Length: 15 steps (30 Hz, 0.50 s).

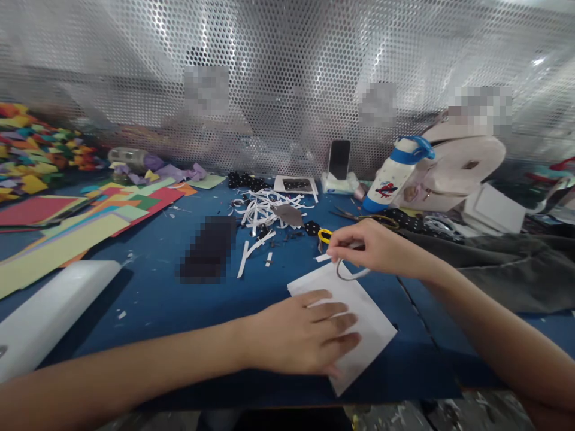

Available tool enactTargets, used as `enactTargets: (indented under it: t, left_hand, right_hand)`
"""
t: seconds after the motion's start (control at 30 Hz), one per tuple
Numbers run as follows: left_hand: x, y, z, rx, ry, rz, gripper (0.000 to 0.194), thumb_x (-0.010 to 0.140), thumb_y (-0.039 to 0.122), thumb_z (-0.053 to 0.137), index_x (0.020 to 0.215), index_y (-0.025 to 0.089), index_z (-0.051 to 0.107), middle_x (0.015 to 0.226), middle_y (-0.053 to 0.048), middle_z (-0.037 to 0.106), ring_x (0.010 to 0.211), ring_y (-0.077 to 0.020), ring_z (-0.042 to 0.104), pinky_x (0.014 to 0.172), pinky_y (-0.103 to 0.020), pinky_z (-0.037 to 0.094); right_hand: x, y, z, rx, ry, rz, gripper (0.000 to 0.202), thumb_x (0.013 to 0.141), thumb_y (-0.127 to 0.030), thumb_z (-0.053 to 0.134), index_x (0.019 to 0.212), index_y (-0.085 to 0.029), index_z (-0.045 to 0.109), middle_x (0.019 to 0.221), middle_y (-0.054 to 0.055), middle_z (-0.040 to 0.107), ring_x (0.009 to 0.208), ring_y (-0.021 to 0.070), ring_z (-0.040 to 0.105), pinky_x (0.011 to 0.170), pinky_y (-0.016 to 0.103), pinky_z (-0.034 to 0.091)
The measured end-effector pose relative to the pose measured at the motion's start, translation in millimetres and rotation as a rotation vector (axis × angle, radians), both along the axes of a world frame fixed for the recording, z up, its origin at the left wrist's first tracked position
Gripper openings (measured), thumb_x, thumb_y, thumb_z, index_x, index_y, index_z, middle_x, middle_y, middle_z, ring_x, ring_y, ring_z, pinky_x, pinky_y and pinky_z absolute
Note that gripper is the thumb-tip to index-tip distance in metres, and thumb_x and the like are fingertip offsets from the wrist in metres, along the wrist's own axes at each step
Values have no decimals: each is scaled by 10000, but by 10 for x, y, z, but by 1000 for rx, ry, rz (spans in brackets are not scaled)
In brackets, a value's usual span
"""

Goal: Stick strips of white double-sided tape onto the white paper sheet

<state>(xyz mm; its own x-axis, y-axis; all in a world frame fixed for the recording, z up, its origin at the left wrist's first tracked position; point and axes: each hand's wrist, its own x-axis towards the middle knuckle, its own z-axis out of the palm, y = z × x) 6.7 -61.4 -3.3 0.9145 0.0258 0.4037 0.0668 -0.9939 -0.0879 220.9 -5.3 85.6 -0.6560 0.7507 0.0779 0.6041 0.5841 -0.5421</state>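
A white sheet of paper (366, 320), possibly a small stack, lies at an angle near the table's front edge. My left hand (309, 332) rests flat across it with the fingers spread. Just above the sheet's far corner, my right hand (372, 248) is closed in a pinch, and a thin curled paper strip (353, 276) hangs from its fingers. Something dark shows beneath these fingers, too hidden to name. Beside the fingertips are a yellow loop-shaped handle (324, 235) and a short white strip (322, 258).
Beyond my hands lies a pile of white paper strips (265, 206). Coloured paper (112, 209) and a white oblong object (63, 311) are on the left. A blue-and-white bottle (393, 173), a propped phone (339, 160), a pale backpack (462, 167) and dark cloth (507, 269) stand or lie right.
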Motion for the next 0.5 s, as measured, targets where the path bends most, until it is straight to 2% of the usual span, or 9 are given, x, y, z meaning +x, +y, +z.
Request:
enactTargets:
  t: [0.03,0.1,0.2,0.27,0.37,0.43,0.5]
  left_hand:
    - [22,-49,-39,-18,36,48,463,991,439,407,1315,126,514,1402,-124,517,1297,-280,459,1123,-445,306]
    - [44,-106,-116,-82,88,85,555,976,499,403,1367,107,452,1459,-125,451,1353,-279,395,1153,-432,275]
    - [38,-110,-201,-160,113,75,622,970,521,403,1399,71,399,1481,-143,415,1378,-265,366,1169,-393,267]
    - [29,-80,-239,-198,115,95,672,961,547,401,1412,50,373,1482,-165,406,1382,-278,364,1177,-403,252]
    - [22,-26,-269,-275,103,235,759,921,619,420,1405,36,383,1442,-215,441,1350,-325,410,1159,-449,279]
    - [23,-26,-249,-341,91,338,820,883,667,443,1401,33,390,1434,-250,433,1353,-362,398,1142,-492,297]
    - [27,-84,-180,-429,107,336,863,865,681,461,1424,32,358,1469,-263,373,1392,-377,327,1148,-519,280]
  right_hand:
    - [-9,17,-29,-121,30,37,268,892,-381,575,740,-184,676,532,-41,518,471,74,430,455,210,296]
    - [-25,72,-121,-395,101,83,268,888,-393,584,764,-170,667,489,-61,456,439,62,393,423,189,280]
    - [-36,196,-329,-708,239,57,290,873,-413,610,762,-147,638,446,-89,390,379,38,286,358,165,188]
    - [-38,284,-484,-824,342,18,301,866,-410,626,760,-129,625,445,-94,394,359,23,248,338,157,148]
    - [-37,384,-671,-942,467,-10,302,874,-406,618,775,-121,598,461,-99,413,322,1,209,319,151,107]
    - [-37,418,-737,-964,497,-12,310,883,-413,601,768,-127,574,463,-109,394,312,-6,193,316,145,97]
    - [-38,428,-764,-966,504,-8,314,887,-414,593,763,-127,564,461,-114,379,314,-7,194,320,139,105]
